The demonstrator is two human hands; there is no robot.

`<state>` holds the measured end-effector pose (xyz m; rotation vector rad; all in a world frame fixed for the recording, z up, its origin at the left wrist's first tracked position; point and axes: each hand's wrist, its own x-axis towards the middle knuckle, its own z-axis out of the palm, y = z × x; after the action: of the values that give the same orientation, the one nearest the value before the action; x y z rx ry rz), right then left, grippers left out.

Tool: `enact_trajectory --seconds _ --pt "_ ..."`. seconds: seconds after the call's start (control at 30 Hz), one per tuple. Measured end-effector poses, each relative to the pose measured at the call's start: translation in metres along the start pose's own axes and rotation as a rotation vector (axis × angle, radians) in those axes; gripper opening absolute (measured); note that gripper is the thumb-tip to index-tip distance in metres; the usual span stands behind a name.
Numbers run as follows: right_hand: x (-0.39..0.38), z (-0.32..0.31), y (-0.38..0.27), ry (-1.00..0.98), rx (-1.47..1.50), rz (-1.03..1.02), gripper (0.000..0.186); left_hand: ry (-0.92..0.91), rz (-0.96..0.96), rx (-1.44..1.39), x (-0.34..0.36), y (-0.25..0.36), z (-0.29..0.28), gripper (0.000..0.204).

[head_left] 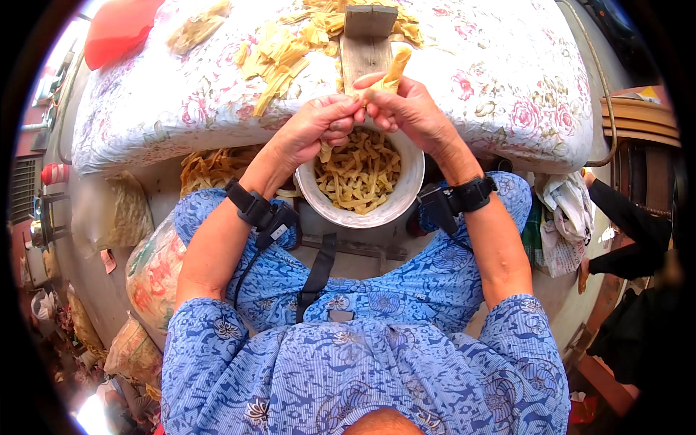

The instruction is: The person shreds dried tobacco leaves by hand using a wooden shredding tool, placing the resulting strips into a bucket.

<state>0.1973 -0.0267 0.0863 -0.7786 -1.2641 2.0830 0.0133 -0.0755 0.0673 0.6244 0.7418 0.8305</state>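
Note:
Both hands meet above the rim of a white bucket (310, 194) that stands between the knees. My left hand (324, 125) is closed, its thumb and fingertips pinched together on part of a thin yellow strip. In my right hand (413, 109) is a bunched yellow strip (395, 69), its rolled end sticking up past the thumb and fingers. The strip looks like tofu skin. Where the fingertips touch, the fingers hide its lower part. Many short, twisted yellow pieces (357, 174) lie in the bucket, several of them apparently knotted.
A flower-patterned cloth (493, 87) covers the table ahead. Loose yellow strips (275, 61) lie on it beside a wooden board with an upright block (370, 22). A red bag (119, 32) sits far left. Plastic sacks (152, 264) stand left of my legs, white bags (565, 217) at right.

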Motion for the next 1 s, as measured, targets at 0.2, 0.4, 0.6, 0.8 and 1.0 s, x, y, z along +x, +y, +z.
enact_trajectory --seconds 0.2,0.4,0.6,0.8,1.0 --pt "0.007 -0.006 -0.003 0.283 0.264 -0.104 0.007 0.177 0.116 0.202 -0.001 0.013 0.004 0.024" --pt "0.021 -0.031 -0.015 0.34 0.179 -0.134 0.01 0.203 0.215 0.484 0.016 0.036 -0.013 0.02" --pt "0.081 -0.05 0.004 0.582 -0.17 -0.295 0.014 0.455 0.603 0.94 0.088 0.046 -0.047 0.019" --pt "0.074 -0.063 0.017 0.668 -0.653 -0.292 0.017 0.58 0.417 0.944 0.085 0.036 -0.064 0.023" --pt "0.008 -0.031 -0.017 0.457 -1.04 -0.577 0.029 0.24 0.491 0.884 0.04 0.025 -0.017 0.017"
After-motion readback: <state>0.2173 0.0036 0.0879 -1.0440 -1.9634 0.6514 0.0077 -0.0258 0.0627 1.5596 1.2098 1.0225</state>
